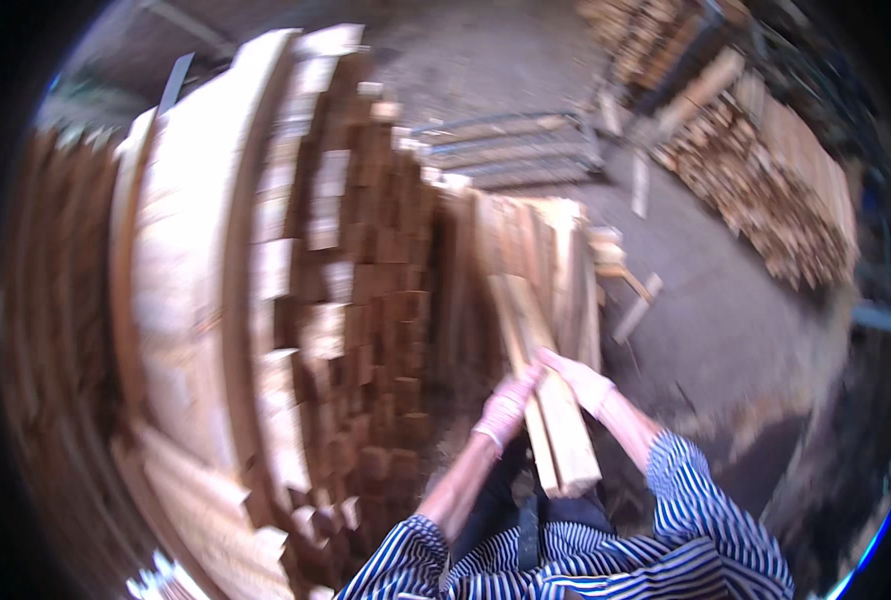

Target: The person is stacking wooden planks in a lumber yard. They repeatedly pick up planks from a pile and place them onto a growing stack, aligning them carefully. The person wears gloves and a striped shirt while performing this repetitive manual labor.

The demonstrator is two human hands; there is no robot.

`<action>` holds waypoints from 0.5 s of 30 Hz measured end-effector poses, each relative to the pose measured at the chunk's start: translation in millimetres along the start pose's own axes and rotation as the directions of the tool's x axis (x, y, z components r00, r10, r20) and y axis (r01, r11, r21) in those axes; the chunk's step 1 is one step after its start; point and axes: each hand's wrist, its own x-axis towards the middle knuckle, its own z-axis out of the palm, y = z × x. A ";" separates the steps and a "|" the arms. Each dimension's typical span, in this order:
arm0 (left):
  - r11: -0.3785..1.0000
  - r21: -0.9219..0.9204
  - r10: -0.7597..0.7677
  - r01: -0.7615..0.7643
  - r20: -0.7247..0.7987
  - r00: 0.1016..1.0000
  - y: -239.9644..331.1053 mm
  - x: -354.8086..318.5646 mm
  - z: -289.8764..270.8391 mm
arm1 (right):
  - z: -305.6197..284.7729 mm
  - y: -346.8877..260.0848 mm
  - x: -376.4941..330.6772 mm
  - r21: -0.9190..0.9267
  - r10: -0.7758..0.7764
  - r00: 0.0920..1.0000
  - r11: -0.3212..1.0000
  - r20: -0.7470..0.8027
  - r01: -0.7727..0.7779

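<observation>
Two pale wooden planks (570, 440) lie side by side in front of my body, their near ends close to my waist and their far ends over a stack of boards (571, 240). My left hand (510, 404) grips the planks from the left side, its fingers closed against the wood. From the other side my right hand (576, 380) is closed on the same pair, near their middle. Both hands look pale, perhaps gloved; blur hides the detail. The undersides of the planks and some fingertips are hidden.
A tall pile of stacked timber (366, 300) rises close on my left, with wide boards (186, 240) beside it. Ahead on the concrete floor lies a slatted metal-edged frame (511, 150). To the right is a low bundle of wood (746, 180). Loose offcuts (638, 308) are scattered nearby.
</observation>
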 end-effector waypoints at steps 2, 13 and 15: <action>0.720 0.685 0.265 -0.110 -0.125 0.956 0.2 -25.8 0.4 | -8.1 4.8 -18.4 0.077 0.023 0.987 0.996 0.158 -0.036; 0.541 0.296 0.836 -0.787 -0.086 0.542 142.8 -195.6 99.7 | 139.9 -84.9 -163.5 -0.621 -0.504 0.719 0.384 0.479 0.683; 0.312 0.334 0.944 -0.889 -0.004 0.330 184.8 -231.2 92.3 | 225.1 -88.3 -205.4 -0.668 -0.527 0.617 0.119 0.585 0.735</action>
